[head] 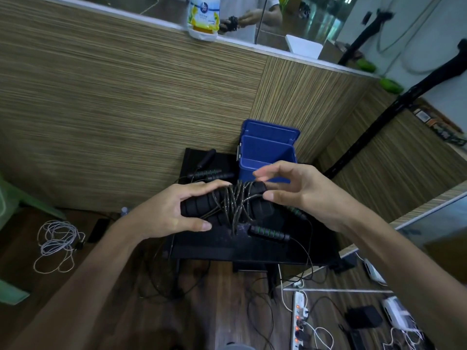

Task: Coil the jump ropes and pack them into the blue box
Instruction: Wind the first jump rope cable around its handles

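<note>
Coiled jump rope bundle, black foam handles wrapped in dark cord, held above black surface. Left hand at 9 o'clock grips bundle, fingers curled round it. Right hand at 3 o'clock, fingers loosely spread, thumb touching cord. Open blue plastic box at 12 o'clock. Loose green-banded handle at 5 o'clock.

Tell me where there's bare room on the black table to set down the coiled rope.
Free: the front strip of the black table, between the green-ringed handle and the near edge. The blue box is open, apparently empty. Crowded: the left rear handles and the middle under both hands.
</note>
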